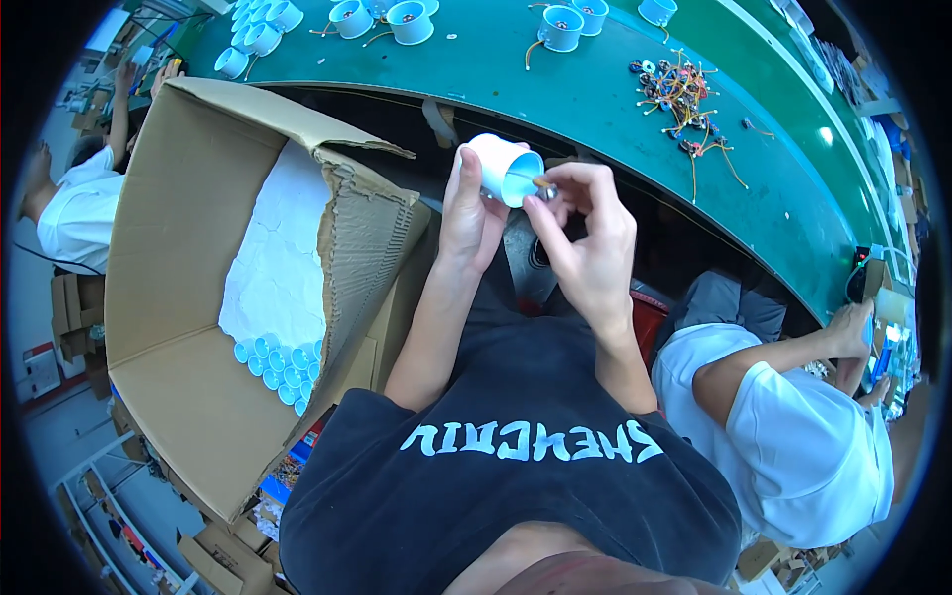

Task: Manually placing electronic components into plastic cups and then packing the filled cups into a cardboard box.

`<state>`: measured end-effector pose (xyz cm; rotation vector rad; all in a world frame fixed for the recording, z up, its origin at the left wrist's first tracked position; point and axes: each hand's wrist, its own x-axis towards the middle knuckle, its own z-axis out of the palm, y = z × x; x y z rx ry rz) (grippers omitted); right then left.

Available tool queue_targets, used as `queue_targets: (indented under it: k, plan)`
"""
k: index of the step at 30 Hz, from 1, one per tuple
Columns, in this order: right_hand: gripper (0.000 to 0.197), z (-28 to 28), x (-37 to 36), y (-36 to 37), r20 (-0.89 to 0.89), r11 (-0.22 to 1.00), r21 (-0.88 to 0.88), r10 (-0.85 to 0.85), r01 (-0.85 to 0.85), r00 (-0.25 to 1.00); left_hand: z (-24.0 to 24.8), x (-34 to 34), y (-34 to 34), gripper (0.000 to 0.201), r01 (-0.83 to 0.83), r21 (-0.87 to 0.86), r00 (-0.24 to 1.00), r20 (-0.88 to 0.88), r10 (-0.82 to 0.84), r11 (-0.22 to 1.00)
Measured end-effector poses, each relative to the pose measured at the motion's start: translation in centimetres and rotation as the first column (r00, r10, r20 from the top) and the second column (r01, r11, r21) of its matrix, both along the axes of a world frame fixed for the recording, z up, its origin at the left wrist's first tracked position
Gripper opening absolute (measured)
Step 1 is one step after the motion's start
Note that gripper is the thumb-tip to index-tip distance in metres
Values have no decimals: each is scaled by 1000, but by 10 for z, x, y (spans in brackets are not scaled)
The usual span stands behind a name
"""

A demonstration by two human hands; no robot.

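A light blue plastic cup (pixel 501 164), tilted with its mouth toward the right, is gripped in my left hand (pixel 466 213). At that mouth, my right hand (pixel 593 223) pinches a small round metallic part (pixel 546 191) with an orange piece on it; its exact kind is too small to make out. Both hands are raised between my lap and the table edge. The inside of the cup is only partly visible.
Ahead lies a green worktable (pixel 585 104) with several blue cups (pixel 411 22) and a pile of small wired parts (pixel 676 94). On my left stands a large open cardboard box (pixel 188 218) holding stacked blue cups (pixel 283 365). Co-workers in white shirts sit at right (pixel 793 436) and far left.
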<state>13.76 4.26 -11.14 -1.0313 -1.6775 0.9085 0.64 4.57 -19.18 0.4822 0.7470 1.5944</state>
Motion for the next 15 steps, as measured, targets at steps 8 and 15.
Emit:
queue_targets:
  k: [8, 15]
  plan:
    - [19, -15, 4, 8, 26, 989, 145, 14, -17, 1000, 29, 2, -10, 70, 72, 99, 983, 159, -87, 992]
    - [22, -12, 4, 3, 193, 965, 207, 123, -163, 973, -3, -6, 1, 71, 120, 415, 895, 347, -279, 902]
